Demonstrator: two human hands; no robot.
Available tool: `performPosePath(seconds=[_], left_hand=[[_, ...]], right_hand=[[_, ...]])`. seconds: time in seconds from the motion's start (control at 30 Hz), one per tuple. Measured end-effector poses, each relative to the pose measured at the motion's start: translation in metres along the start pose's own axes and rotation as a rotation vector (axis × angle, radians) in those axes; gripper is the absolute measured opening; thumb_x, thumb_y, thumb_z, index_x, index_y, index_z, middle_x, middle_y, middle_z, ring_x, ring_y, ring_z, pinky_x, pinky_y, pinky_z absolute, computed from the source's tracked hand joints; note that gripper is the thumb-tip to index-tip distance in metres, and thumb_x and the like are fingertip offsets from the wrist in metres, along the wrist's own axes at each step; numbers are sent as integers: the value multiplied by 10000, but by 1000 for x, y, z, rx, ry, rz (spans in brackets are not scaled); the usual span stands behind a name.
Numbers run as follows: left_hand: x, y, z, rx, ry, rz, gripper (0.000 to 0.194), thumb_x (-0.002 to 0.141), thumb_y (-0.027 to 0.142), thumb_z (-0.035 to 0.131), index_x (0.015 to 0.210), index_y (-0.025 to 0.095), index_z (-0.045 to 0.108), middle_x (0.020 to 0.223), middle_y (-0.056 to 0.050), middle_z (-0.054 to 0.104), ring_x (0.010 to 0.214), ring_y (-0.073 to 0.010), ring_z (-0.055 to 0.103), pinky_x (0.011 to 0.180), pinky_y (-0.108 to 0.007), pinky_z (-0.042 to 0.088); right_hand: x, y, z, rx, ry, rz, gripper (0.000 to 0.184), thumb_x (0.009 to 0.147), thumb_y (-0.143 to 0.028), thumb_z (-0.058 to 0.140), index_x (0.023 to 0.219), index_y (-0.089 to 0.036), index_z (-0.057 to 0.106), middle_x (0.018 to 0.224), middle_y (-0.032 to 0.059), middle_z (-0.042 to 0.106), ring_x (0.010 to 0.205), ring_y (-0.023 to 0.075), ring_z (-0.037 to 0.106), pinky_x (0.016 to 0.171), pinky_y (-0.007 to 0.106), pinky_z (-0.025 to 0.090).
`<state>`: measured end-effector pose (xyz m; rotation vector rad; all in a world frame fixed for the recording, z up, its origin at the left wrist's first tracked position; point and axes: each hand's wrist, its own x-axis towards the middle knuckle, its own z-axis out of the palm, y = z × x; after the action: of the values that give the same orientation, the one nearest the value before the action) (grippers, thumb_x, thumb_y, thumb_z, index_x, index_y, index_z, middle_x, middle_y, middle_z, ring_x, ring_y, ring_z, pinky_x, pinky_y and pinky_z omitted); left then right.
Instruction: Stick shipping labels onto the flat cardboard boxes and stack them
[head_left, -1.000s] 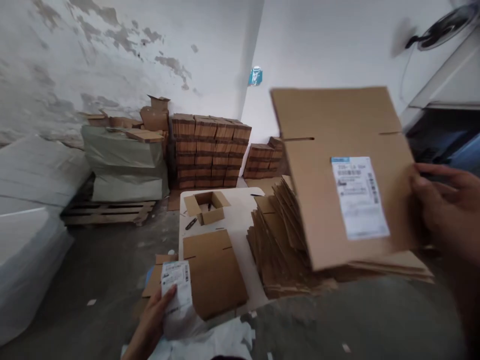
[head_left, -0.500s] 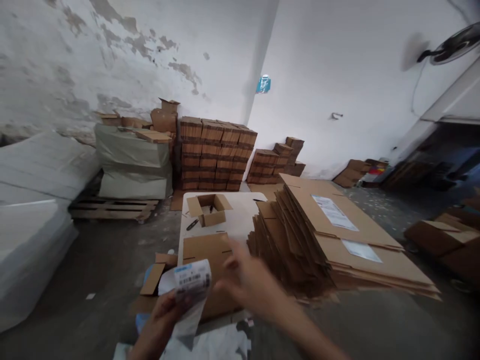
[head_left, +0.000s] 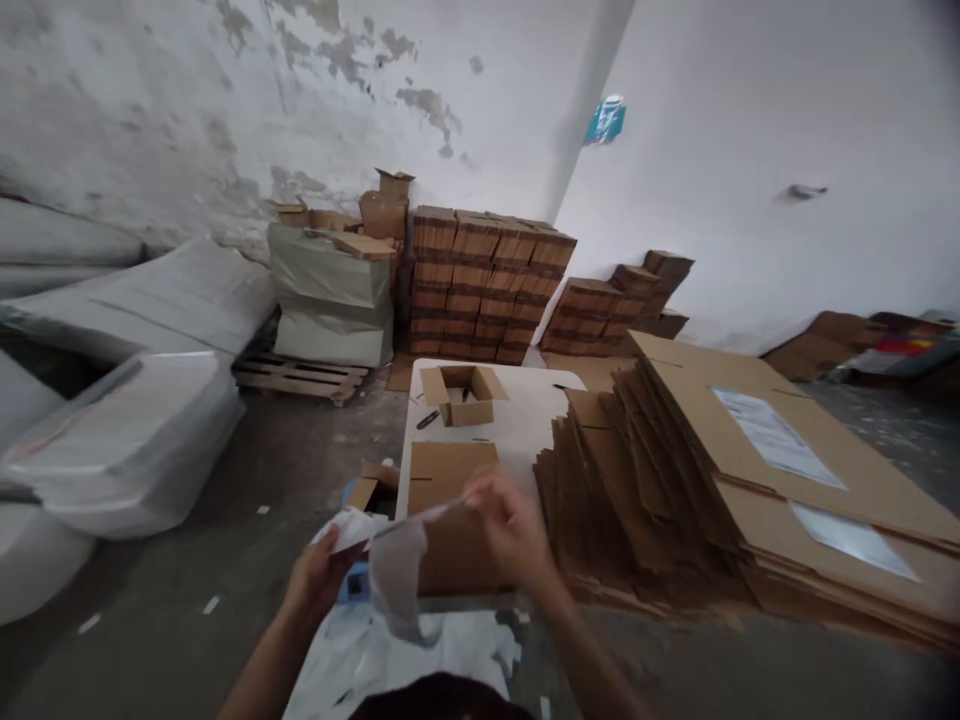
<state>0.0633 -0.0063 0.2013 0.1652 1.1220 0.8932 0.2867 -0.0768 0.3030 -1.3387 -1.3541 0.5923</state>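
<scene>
My left hand (head_left: 316, 572) is closed on a strip of white printed labels (head_left: 397, 575), whose loose length hangs down in a curl. My right hand (head_left: 511, 522) pinches the edge of a label drawn out to the right, so it spans the gap between both hands. Beneath them a flat brown cardboard carton (head_left: 454, 520) lies on the white table (head_left: 525, 395). Print on the labels cannot be read at this angle, and motion blurs them a little.
On the table's far end stand an open small box (head_left: 465, 395) and a dark cutter (head_left: 427, 420). Flattened cartons (head_left: 637, 480) lean in a tall pile on the right. Another open box (head_left: 367, 490) sits left of the table. Bundled cardboard (head_left: 487, 285) lines the wall.
My right hand has gone from open fingers over the carton to pinching the label's edge. The label has turned and stretched between my hands. The view has swung left.
</scene>
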Motion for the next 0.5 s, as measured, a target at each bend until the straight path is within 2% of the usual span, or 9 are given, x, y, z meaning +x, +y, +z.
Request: performPosePath(seconds=[0.03, 0.1, 0.17, 0.27, 0.4, 0.5], left_hand=[[7, 1, -10, -5, 49, 32, 329, 934, 90, 353, 1229, 86, 498, 651, -6, 692, 579, -144, 672, 608, -211, 539], [13, 0, -26, 21, 71, 45, 328, 919, 83, 386, 1225, 82, 506, 647, -16, 694, 598, -156, 682, 610, -214, 546], [14, -6, -34, 67, 22, 35, 294, 894, 107, 453, 1169, 82, 556, 685, -53, 712, 658, -198, 704, 632, -257, 563], [13, -21, -32, 150, -50, 16, 270, 870, 157, 519, 1109, 62, 600, 773, -126, 734, 760, -262, 719, 688, -326, 577], [12, -40, -27, 225, -67, -5, 319, 853, 226, 570, 1131, 72, 598, 824, -144, 743, 799, -281, 719, 692, -352, 576], [13, -50, -29, 273, -86, -12, 350, 826, 283, 612, 1117, 88, 606, 880, -158, 742, 885, -296, 707, 740, -377, 570]], right_hand=[[13, 17, -7, -13, 53, 56, 105, 862, -286, 490, 829, -195, 533, 826, 14, 558, 790, 139, 540, 725, 246, 435], [33, 62, -12, -98, 80, 201, 164, 867, -339, 462, 850, -186, 519, 797, 12, 567, 746, 135, 533, 692, 240, 429], [38, 114, -5, -183, -3, 307, 129, 814, -301, 502, 790, -177, 530, 743, 8, 573, 694, 136, 529, 663, 242, 422], [23, 177, 15, -265, -113, 386, 34, 697, -171, 573, 679, -177, 545, 668, -3, 577, 667, 142, 525, 660, 247, 410], [-8, 222, 24, -385, -133, 435, 151, 622, -50, 605, 706, -172, 574, 817, 23, 622, 868, 171, 532, 831, 289, 394], [-17, 240, 23, -433, -131, 471, 143, 702, -61, 607, 810, -156, 598, 947, 44, 620, 993, 181, 514, 925, 339, 373]])
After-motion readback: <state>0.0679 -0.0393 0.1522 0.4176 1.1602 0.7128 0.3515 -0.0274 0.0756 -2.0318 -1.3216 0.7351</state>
